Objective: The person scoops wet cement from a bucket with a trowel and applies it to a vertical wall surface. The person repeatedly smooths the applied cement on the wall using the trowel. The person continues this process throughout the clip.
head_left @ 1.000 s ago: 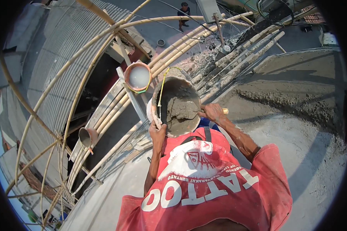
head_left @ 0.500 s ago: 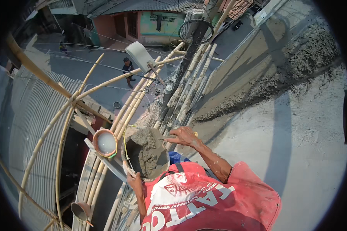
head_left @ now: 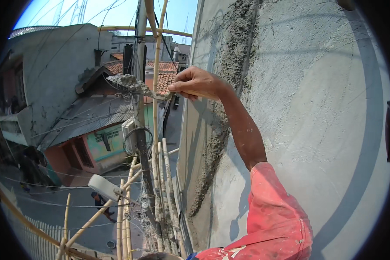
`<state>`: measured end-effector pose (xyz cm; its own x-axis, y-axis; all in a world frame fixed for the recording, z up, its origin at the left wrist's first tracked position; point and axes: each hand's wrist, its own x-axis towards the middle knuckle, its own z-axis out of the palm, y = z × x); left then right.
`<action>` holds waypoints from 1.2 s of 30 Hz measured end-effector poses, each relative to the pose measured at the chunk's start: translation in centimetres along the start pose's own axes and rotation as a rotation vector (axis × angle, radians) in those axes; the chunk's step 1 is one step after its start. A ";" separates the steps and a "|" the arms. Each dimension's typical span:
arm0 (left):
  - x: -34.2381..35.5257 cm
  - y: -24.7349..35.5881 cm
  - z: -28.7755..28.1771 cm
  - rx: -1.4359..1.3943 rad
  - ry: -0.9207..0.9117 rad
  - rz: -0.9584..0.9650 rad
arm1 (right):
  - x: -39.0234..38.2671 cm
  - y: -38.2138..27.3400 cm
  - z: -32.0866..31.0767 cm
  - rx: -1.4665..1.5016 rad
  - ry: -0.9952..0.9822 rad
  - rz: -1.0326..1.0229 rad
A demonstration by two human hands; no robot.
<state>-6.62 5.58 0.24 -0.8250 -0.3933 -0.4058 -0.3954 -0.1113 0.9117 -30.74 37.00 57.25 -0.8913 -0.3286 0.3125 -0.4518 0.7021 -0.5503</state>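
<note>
My right hand is raised in front of the wall, its fingers wrapped around the wooden handle of a trowel. The trowel points left, and a lump of wet grey mortar lies along its blade, hiding most of the metal. Beside my forearm, a rough band of fresh mortar runs up the grey wall. At the lower edge only a dark rim of the mortar bucket shows next to my red shirt. My left hand is out of the picture.
Bamboo poles stand close to the wall, beside a utility pole with cables. A street lamp juts out below. Down on the street is a person. Houses with tiled and metal roofs lie beyond.
My right hand has risen from the bucket to wall height, lifting mortar on the trowel. The view has tilted upward, and my left hand and most of the bucket have left it.
</note>
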 end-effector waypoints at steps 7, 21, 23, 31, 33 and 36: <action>0.2 0.5 0.0 0.021 0.002 -0.039 | 4.8 -2.1 -13.8 0.108 0.290 -0.042; -0.8 -0.8 -1.0 0.028 0.029 -0.022 | -11.3 5.4 4.5 0.186 0.996 0.286; -1.3 -1.5 -1.8 0.021 0.038 -0.020 | -14.1 9.7 13.7 -0.022 0.787 0.429; -4.6 -6.7 -9.3 0.029 0.156 -0.019 | -23.7 11.0 43.8 -0.099 -0.719 0.226; -7.0 -3.4 -8.6 -0.007 0.230 -0.040 | -25.6 10.7 48.4 -0.234 -1.107 0.158; -6.3 -3.4 -9.2 0.069 0.084 -0.108 | -29.0 12.2 52.5 -0.444 -0.922 -0.094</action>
<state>3.66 0.10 0.29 -0.7405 -0.4574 -0.4923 -0.5095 -0.0956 0.8551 -12.49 21.96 0.81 -0.6209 -0.6201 -0.4795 -0.6330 0.7574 -0.1599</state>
